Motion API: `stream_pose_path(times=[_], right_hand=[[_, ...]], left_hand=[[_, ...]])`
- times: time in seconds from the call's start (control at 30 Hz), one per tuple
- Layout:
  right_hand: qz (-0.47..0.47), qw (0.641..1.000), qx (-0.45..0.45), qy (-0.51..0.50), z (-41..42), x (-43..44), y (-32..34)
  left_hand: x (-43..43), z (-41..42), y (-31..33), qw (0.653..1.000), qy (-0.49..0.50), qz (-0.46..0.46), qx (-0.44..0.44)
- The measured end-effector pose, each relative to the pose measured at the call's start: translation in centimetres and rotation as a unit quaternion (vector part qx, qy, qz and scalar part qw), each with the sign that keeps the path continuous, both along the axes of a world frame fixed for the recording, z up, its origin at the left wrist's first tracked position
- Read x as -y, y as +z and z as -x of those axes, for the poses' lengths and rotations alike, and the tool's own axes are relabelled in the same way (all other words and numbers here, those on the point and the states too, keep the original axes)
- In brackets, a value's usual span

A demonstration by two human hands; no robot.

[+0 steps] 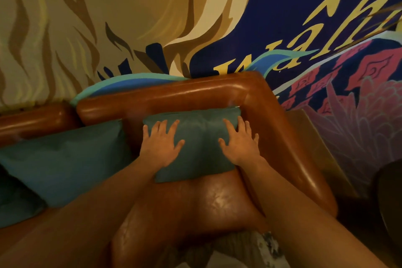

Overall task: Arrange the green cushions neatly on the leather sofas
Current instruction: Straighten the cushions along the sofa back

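Observation:
A green cushion (200, 137) leans against the backrest in the right corner of a brown leather sofa (174, 93). My left hand (162, 142) lies flat on the cushion's left half, fingers spread. On the right half rests my right hand (240, 142), also flat with fingers apart. A second, larger green cushion (65, 159) sits to the left on the same seat, touching the backrest. Part of a third green cushion (15, 202) shows at the far left edge.
The sofa's right armrest (293, 148) runs toward me beside the cushion. Another leather sofa back (32, 122) adjoins at the left. A painted mural wall (304, 28) stands close behind. A dark round object (391, 202) sits at the right edge.

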State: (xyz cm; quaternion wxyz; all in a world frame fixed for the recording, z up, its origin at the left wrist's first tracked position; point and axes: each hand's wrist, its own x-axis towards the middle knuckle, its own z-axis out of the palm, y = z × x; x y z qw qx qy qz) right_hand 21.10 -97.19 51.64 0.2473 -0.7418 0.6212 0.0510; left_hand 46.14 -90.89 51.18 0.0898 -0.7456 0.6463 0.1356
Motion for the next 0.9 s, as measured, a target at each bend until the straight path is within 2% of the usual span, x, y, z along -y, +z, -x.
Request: stream_pose_path(times=[0.1,0.23,0.3,0.4,0.43,0.5,0.57,0.6,0.77,0.9], right_hand=[[0.009,0.999,0.024,-0.027,0.3,3.2,-2.6],[0.018,0.999,0.035,-0.014,0.2,8.1,-7.6],[0.031,0.987,0.128,-0.096,-0.4,10.2,-9.9],[-0.001,0.927,0.259,-0.272,-1.3,13.4,-12.3],[-0.023,0.906,0.282,-0.316,-1.3,14.2,-13.1],[-0.063,0.873,0.308,-0.372,-1.4,15.8,-15.2],[-0.092,0.850,0.338,-0.393,-1.5,16.2,-16.7],[-0.094,0.845,0.348,-0.396,-1.5,16.1,-17.0],[-0.025,0.856,0.348,-0.381,-2.3,15.8,-17.1],[-0.019,0.859,0.346,-0.376,-2.6,16.1,-16.1]], left_hand=[[2.8,-1.0,-2.1,1.000,-0.001,-0.004,0.011],[6.4,-2.8,-6.0,1.000,0.003,-0.013,0.021],[8.0,-3.8,-8.4,0.999,0.048,-0.008,0.016],[8.7,-5.3,-11.4,0.983,0.182,0.027,-0.013],[8.6,-5.8,-12.2,0.971,0.231,0.021,-0.047],[8.6,-6.6,-13.7,0.934,0.316,-0.004,-0.168],[8.5,-6.8,-14.1,0.883,0.372,0.012,-0.286],[8.4,-6.5,-14.0,0.871,0.380,0.030,-0.310],[7.3,-5.8,-13.8,0.865,0.390,0.120,-0.293],[5.8,-5.9,-13.3,0.860,0.399,0.151,-0.281]])
